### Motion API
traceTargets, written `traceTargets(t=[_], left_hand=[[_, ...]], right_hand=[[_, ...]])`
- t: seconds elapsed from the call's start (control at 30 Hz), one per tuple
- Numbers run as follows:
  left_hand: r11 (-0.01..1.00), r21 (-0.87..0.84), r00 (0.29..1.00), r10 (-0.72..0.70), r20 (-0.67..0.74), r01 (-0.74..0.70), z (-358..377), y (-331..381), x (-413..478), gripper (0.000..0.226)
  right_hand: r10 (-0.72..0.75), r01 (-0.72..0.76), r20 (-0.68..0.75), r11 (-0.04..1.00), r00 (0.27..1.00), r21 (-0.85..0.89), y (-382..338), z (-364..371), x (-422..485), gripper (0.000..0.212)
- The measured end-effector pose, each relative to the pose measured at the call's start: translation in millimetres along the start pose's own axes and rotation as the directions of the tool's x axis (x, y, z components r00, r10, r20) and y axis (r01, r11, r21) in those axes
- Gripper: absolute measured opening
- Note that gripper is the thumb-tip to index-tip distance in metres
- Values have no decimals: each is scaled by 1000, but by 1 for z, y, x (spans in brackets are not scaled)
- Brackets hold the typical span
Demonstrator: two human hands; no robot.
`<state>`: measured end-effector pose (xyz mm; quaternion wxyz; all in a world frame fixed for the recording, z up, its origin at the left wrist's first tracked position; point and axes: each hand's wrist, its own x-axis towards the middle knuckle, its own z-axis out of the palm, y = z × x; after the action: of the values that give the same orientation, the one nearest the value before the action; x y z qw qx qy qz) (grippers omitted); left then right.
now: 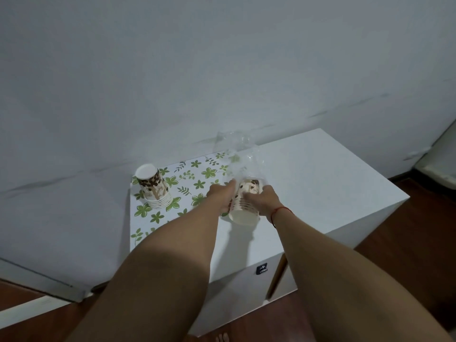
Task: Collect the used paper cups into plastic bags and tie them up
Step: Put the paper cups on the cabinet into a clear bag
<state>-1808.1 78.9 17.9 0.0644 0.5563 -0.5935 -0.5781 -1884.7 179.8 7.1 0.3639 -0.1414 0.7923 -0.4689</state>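
Observation:
A stack of paper cups (pixel 244 206) with a coffee-bean print lies tilted on the white cabinet top (pixel 320 183), its open mouth toward me. A clear plastic bag (pixel 243 159) rises from the far end of this stack toward the wall. My left hand (pixel 220 195) grips the stack's left side and my right hand (pixel 262 199) grips its right side, both also touching the bag. A second stack of paper cups (pixel 154 187) stands upside down on the leaf-patterned mat (pixel 192 186) to the left.
The cabinet stands against a pale wall (pixel 222 70). A small dark latch (pixel 261 269) sits on its front face. Wooden floor (pixel 419 230) shows to the right and below. A white ledge (pixel 37 304) runs along the lower left.

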Motion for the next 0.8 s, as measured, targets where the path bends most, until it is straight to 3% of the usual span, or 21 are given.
traceTargets(t=[0.07,0.17,0.3,0.37,0.6,0.8], left_hand=[[998,67,997,-7,74,3,-1,-4,-6,70],[984,174,988,3,157,-30,-2,-10,-18,63],[985,166,985,14,170,-43,-7,-17,-35,49],[994,96,990,38,137,-52,-12,-16,-44,45],[968,-81,972,235,-25,-236,-56,4,-66,42],[895,-191,907,361,-218,-403,-131,40,-64,34]], right_hand=[[41,-41,29,999,999,-4,3,0,-10,85],[51,-58,172,998,984,35,5,-3,-23,63],[-10,19,214,999,977,-38,2,-4,-32,40],[-61,73,229,996,972,-48,0,-3,-35,36],[-268,263,267,963,926,57,-45,15,-51,68],[-449,438,278,893,849,105,-113,65,-58,61]])
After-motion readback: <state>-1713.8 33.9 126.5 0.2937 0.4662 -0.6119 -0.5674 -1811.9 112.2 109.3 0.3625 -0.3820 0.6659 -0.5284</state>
